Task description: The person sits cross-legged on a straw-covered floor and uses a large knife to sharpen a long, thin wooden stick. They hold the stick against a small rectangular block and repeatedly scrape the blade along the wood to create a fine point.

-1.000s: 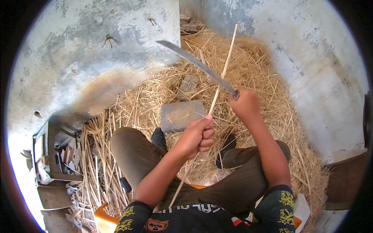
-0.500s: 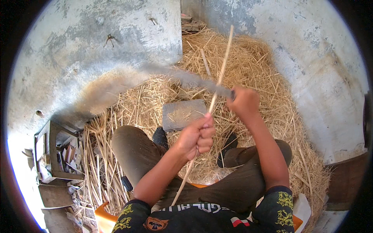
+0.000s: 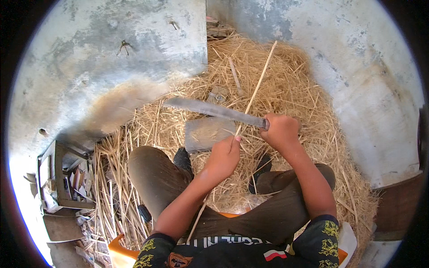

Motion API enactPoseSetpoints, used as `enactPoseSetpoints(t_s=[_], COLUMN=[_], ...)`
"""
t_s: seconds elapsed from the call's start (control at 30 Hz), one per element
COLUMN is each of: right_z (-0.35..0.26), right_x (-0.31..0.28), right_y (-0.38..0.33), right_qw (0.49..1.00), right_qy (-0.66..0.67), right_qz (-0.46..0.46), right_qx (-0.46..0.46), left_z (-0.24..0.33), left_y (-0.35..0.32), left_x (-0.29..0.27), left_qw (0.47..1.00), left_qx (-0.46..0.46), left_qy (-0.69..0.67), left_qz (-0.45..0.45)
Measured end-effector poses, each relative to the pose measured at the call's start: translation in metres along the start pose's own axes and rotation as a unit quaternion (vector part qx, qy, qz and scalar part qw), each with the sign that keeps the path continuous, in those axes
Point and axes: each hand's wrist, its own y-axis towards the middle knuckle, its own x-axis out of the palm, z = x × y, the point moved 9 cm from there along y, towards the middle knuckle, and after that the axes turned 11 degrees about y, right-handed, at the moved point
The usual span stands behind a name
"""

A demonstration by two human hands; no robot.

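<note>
left hand (image 3: 223, 160) grips a stick (image 3: 259, 80) slanting near-left to far-right; right hand (image 3: 282, 130) clasps a knife (image 3: 210, 108) pointing left and slightly far.

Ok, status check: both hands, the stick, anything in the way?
Left hand gripping pale stick; right hand holding long knife. Knife crossing stick in view, contact unclear. Grey slab and straw below, seemingly not obstructing.

A long, thin, pale stick (image 3: 261, 76) slants from the bottom middle up and right. A big gray knife (image 3: 214, 109), tip pointing left, crosses it mid-picture (I can't tell if they touch).
</note>
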Motion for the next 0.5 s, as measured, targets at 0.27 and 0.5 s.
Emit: enactPoseSetpoints(t_s=[0.27, 0.5], right_z=[0.032, -0.001], right_x=[0.016, -0.007], right_y=[0.030, 0.011], right_qw=[0.995, 0.994], right_qy=[0.026, 0.020], right_qz=[0.016, 0.065], right_qx=[0.096, -0.081], left_z=[-0.022, -0.016], left_y=[0.001, -0.008], left_x=[0.017, 0.019], left_qw=[0.996, 0.979], left_qx=[-0.047, -0.076], left_qy=[-0.068, -0.170], left_qz=[-0.045, -0.079])
